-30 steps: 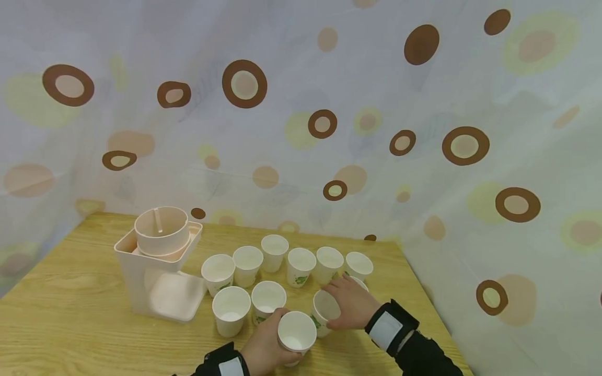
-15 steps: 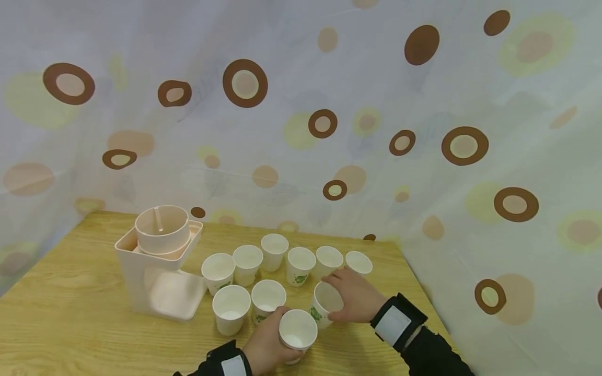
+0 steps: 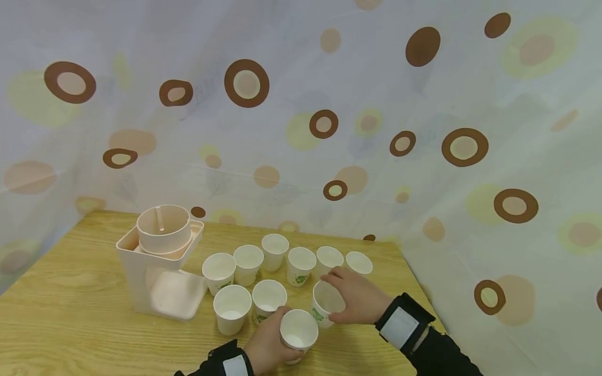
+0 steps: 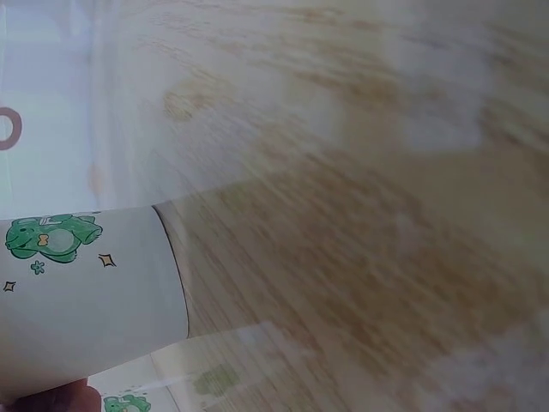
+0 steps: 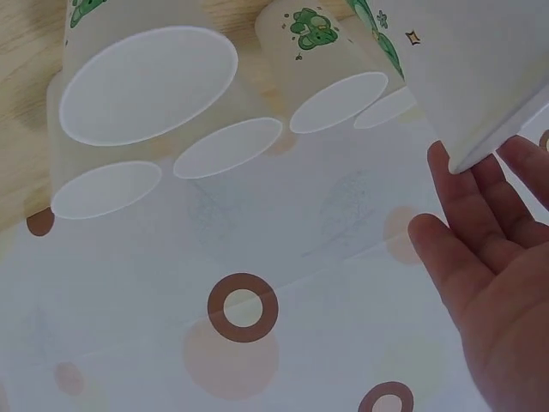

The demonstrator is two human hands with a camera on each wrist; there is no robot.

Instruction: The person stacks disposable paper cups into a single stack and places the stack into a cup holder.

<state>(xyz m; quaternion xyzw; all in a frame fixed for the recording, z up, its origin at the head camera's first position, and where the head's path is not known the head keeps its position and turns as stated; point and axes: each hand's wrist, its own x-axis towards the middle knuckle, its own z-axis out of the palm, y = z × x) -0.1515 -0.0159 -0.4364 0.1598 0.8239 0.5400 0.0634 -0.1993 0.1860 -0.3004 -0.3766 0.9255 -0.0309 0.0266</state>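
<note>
My left hand (image 3: 270, 342) grips a white paper cup (image 3: 299, 330) near the front of the table. In the left wrist view this cup (image 4: 103, 300) shows a green cartoon animal, and a bit of finger (image 4: 64, 399) peeks out beneath it. To its upper right, my right hand (image 3: 359, 297) holds another paper cup (image 3: 322, 309) between thumb and fingers, the cup slightly tilted. Seen from the right wrist, the fingertips (image 5: 439, 159) meet that cup's rim. Two cups, a near one (image 3: 232, 310) and its neighbour (image 3: 269, 297), stand left of my left hand.
A row of several upright paper cups (image 3: 301, 263) stands farther back on the wooden table (image 3: 70, 292). At left is a cream plastic stand (image 3: 136, 282) with a round cup-shaped top part (image 3: 163, 237). A dotted curtain (image 3: 282, 130) hangs behind the table.
My right hand has shifted slightly right and up, and its cup has tilted and moved a little with it. The left hand stays almost still around its cup.
</note>
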